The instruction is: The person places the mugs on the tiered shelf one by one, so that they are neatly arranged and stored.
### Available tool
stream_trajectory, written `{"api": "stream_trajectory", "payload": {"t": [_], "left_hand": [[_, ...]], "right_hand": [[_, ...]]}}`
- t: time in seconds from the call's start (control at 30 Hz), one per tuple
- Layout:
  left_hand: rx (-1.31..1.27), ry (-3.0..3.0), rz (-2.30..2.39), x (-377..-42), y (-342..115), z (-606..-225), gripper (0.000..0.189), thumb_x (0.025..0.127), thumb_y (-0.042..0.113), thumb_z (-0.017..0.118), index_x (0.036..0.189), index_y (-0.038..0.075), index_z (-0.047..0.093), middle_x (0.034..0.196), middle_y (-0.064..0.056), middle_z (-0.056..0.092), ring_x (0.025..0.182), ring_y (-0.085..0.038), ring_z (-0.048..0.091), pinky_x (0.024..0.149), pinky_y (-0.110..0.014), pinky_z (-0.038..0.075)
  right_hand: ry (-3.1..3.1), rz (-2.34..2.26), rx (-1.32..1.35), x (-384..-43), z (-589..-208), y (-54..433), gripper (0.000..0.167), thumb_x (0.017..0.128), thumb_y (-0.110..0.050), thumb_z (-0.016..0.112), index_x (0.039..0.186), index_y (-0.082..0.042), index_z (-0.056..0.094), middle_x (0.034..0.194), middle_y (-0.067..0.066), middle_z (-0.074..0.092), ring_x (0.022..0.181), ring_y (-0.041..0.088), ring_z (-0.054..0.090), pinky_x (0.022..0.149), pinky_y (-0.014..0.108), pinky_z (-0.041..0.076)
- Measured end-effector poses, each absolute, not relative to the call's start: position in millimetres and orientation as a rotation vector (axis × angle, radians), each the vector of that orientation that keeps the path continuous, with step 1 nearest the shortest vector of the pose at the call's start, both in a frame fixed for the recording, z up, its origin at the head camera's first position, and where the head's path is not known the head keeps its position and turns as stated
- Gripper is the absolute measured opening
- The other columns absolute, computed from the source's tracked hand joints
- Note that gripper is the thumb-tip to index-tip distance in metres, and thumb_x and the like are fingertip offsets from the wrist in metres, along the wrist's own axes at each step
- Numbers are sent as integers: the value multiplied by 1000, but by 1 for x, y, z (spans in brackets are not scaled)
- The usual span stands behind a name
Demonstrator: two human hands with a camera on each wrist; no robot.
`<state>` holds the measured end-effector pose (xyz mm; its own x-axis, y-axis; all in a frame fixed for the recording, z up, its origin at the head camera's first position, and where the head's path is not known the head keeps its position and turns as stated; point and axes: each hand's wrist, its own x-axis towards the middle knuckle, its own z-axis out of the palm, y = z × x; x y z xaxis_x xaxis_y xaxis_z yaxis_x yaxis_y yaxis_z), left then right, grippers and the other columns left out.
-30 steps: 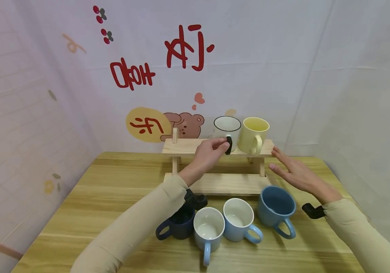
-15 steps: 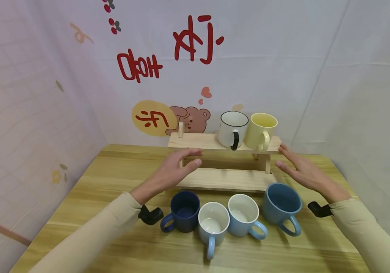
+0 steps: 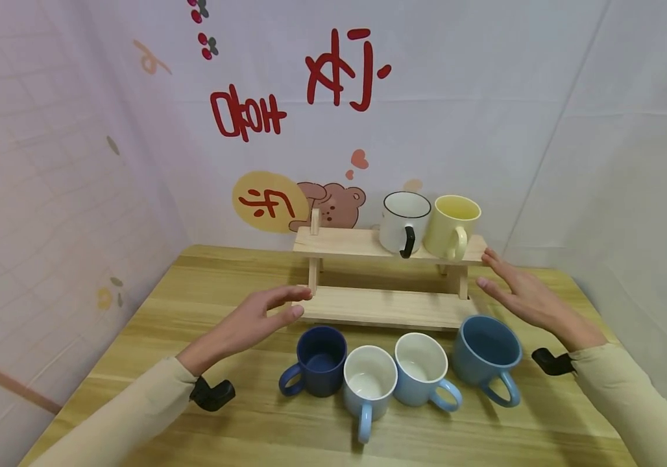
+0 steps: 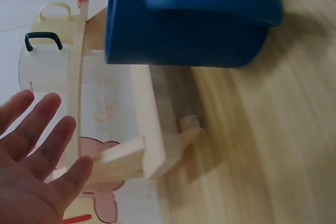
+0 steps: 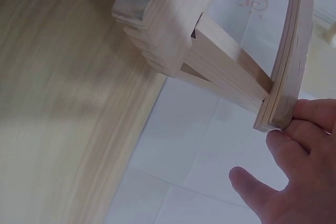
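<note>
My left hand [image 3: 246, 327] hovers over the table left of the two-tier wooden rack [image 3: 380, 306], fingers spread and holding nothing; the dark blue mug [image 3: 322, 363] is the nearest mug to it. The fingertips of my right hand [image 3: 526, 295] touch the right end of the rack's upper shelf [image 5: 286, 103]. On that shelf stand a white mug [image 3: 400, 224] with a black rim and handle, and a yellow mug [image 3: 447, 227] to its right. In the left wrist view the dark blue mug [image 4: 184, 30] looms close, beyond my spread fingers [image 4: 37, 129].
In front of the rack, right of the dark blue mug, stand two light blue mugs with white insides, one [image 3: 365, 389] beside the other [image 3: 418, 373], then a larger grey-blue mug [image 3: 482, 357]. A printed cloth [image 3: 456, 97] hangs behind the wooden table [image 3: 205, 279].
My left hand has let go of the white mug's black handle and drawn back, down and to the left. The white mug stays on the upper shelf. My right hand keeps its place at the rack's end.
</note>
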<state>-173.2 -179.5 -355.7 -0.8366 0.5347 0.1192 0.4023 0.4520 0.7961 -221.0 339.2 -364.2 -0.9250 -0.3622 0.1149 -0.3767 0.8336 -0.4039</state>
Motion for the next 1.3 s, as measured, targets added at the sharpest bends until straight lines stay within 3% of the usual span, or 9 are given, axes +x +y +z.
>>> {"api": "stream_trajectory", "payload": {"t": [0.43,0.63,1.03,1.3], "left_hand": [[786,2347,1357,-163,-212,-382,50,110,31,51,150,1,50,146,-16,58,136,-35,54,107,-37,49],[806,2257,1345,-157,-219,-393,47,111,28,49,148,0,50,138,-10,65,132,-37,57,103,-24,47],[821,2036,1354,-144,-214,-419,36,113,27,44,128,4,67,122,-6,70,116,-18,62,101,-27,48],[847,1970,1425,-141,-206,-428,36,113,22,42,119,2,72,114,-9,74,112,-19,66,102,-28,47]], "right_hand": [[-2979,669,596,-222,-363,340,72,109,-40,50,162,1,25,170,23,15,144,59,28,108,76,27],[-2976,661,596,-221,-362,341,71,109,-40,50,162,1,26,169,24,16,143,60,29,108,76,27],[-2983,657,594,-221,-365,342,72,109,-41,51,162,0,25,169,23,16,144,59,28,108,76,27],[-2988,660,585,-221,-364,340,72,109,-42,50,162,0,25,170,22,15,144,59,28,108,76,26]]}}
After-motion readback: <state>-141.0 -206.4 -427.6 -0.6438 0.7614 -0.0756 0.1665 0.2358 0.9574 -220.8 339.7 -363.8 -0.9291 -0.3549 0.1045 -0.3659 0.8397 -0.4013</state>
